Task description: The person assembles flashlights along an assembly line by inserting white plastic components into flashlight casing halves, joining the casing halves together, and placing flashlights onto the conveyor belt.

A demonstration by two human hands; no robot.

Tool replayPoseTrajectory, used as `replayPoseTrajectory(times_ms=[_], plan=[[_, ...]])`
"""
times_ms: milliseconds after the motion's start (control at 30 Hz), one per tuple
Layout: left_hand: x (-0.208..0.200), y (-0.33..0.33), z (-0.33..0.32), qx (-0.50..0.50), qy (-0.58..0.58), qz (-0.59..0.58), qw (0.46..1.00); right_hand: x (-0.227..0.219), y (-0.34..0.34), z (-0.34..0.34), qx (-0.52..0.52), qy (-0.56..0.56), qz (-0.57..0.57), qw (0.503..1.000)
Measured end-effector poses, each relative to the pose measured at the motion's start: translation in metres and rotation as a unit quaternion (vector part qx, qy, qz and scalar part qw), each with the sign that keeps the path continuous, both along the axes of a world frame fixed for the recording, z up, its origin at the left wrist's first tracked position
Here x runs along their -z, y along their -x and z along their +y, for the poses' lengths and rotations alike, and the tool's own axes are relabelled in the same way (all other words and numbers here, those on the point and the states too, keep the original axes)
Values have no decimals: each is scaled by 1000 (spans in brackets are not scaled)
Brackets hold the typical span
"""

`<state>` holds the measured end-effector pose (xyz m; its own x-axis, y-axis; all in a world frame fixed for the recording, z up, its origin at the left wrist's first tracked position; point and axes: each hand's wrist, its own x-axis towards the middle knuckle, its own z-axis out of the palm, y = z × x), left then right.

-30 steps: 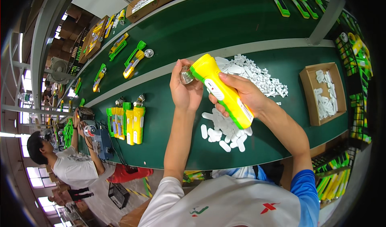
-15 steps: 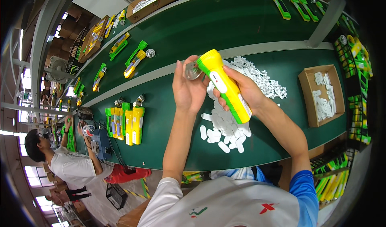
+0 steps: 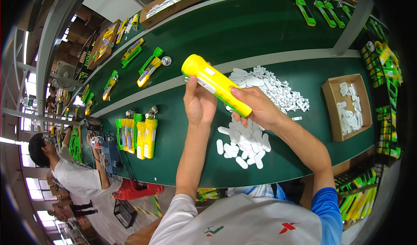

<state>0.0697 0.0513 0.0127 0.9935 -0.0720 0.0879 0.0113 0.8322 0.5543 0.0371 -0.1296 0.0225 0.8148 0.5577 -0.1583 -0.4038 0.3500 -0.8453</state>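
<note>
A yellow and green flashlight (image 3: 217, 85) is held slantwise above the green bench, its wide head up to the left. My right hand (image 3: 256, 108) is closed round its tail end, thumb on top. At the head end, my left hand (image 3: 200, 106) grips with the thumb on the near side; its other fingers are hidden behind the body. A bit of the clear reflector part (image 3: 186, 78) peeks out below the head. Under and beside my right hand lie heaps of oval white plastic plates (image 3: 245, 143) and small white pieces (image 3: 282, 91).
Several flashlight bodies (image 3: 145, 138) lie together on the left. To the right stands a cardboard box (image 3: 369, 110) of white parts. Beyond a metal rail (image 3: 173, 79), opened flashlights (image 3: 150, 71) lie on the green belt (image 3: 234, 25). A co-worker (image 3: 78, 171) works at the far left.
The flashlight has moved left and tipped flatter, turning so more of its yellow side shows. My left thumb has come onto its head, and the clear reflector is now mostly covered.
</note>
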Motion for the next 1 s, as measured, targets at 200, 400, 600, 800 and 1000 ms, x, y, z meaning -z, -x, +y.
replayPoseTrajectory(times_ms=[200, 400, 600, 800, 1000], plan=[[1, 0, -14, 72, 52, 19, 996, -7, -13, -10, 44, 126, -80, 988], [54, -33, 17, 0, -72, 237, 969, 26, -109, -52, 331, 94, -87, 935], [78, -57, 31, 8, -58, 229, 972, 88, -246, -135, 471, 454, -195, 730], [87, -44, 55, 1, 4, 282, 959, 105, -282, -111, 401, 703, -288, 513], [93, -56, 49, -12, -23, 264, 964, 124, -278, -144, 396, 698, -290, 521]])
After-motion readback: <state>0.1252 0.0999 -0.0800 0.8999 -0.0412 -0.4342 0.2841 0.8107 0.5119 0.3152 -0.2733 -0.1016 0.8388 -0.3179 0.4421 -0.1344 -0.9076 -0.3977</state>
